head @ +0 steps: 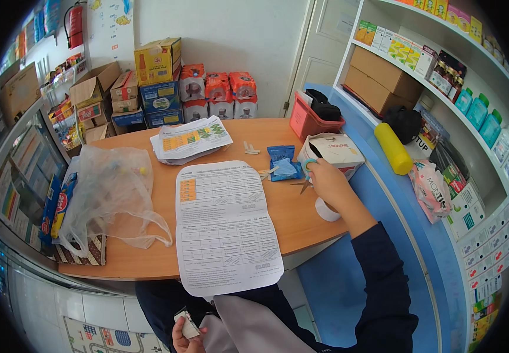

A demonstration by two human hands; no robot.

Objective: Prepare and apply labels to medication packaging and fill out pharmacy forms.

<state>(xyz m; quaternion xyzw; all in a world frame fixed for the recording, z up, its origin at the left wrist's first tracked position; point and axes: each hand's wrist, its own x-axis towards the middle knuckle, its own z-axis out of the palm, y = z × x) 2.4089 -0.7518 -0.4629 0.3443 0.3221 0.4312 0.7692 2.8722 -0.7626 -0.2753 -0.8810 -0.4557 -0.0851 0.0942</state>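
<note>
My right hand (328, 178) reaches over the right side of the wooden table and grips a pair of scissors (304, 185). Their blue-green handle is at my fingertips and the blades spread apart. Below my wrist lies a roll of white tape (325, 211), partly covered by my arm. Low in the view, my left hand (184, 339) holds a small white piece, perhaps folded paper or a small pack, near my lap. Before me lies a printed form sheet (228, 225) with orange stickers (188, 189) in its upper table; its lower end overhangs the table edge.
A stack of printed sheets (193, 140), paper strips (250, 149), a blue packet (282, 163) and a white carton (334, 150) stand on the table (148, 260). A clear plastic bag (109, 194) lies left. Behind are a red basket (314, 119) and stocked shelves (413, 73).
</note>
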